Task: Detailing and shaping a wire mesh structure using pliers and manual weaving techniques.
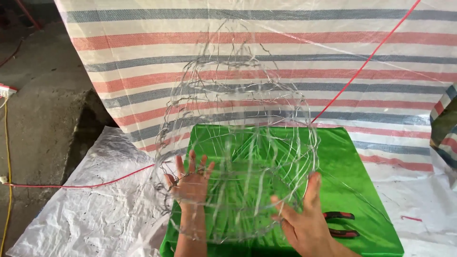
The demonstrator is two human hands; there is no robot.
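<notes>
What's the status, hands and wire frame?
Left hand open, fingers spread against wire frame. Right hand open, flat on frame's right side. Frame over green cloth; red-handled pliers beside right hand.

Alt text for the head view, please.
Two bare hands, left hand and right hand, hold a rounded wire frame over a green cloth. Red-handled pliers lie beside the right hand; a striped tarp hangs behind.

The left hand (192,183) is raised with the palm turned away and the fingers (193,162) spread and pointing upward; the forearm below it is held nearly upright. The right hand (304,219) is held open just to the side, palm facing inward toward the left hand, fingers extended forward and the thumb set apart.
</notes>
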